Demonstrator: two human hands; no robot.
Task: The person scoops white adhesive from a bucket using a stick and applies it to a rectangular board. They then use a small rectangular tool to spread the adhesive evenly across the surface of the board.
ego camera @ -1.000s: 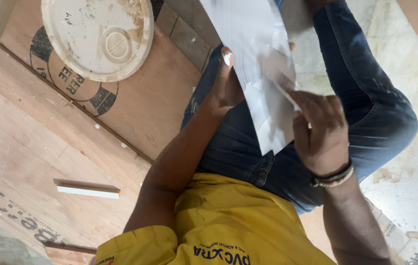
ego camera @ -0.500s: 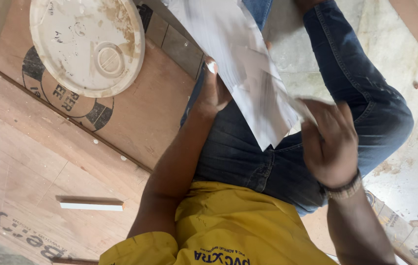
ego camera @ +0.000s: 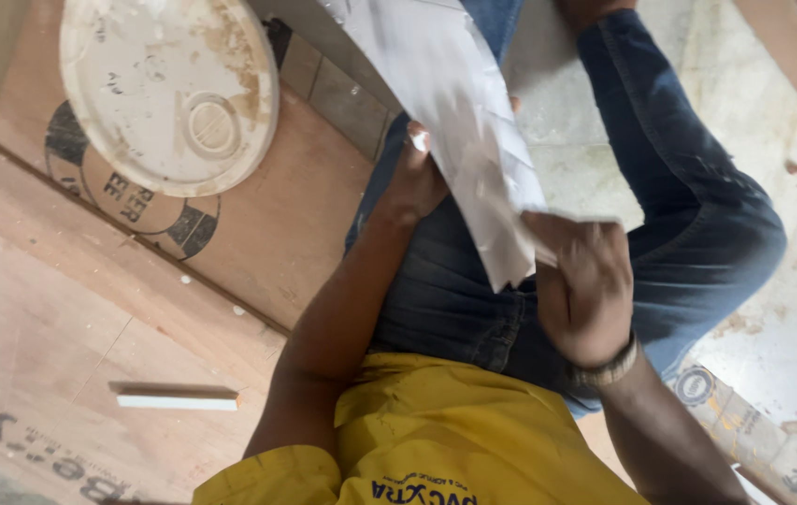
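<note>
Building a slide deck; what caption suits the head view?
Both hands, left hand and right hand, grip a white sheet over denim-clad legs, a white bucket lid nearby.

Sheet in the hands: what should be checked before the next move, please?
1. Left hand grips the sheet: ok, at its left edge.
2. Right hand grips the sheet: ok, at the lower end, though blurred.
3. Sheet flat: not ok, it is creased and bent.
4. Sheet apart from the bucket: ok.
5. Stick out of the way: ok, on the floor to the left.
6. Sheet's far end free: cannot tell, out of frame.
</note>
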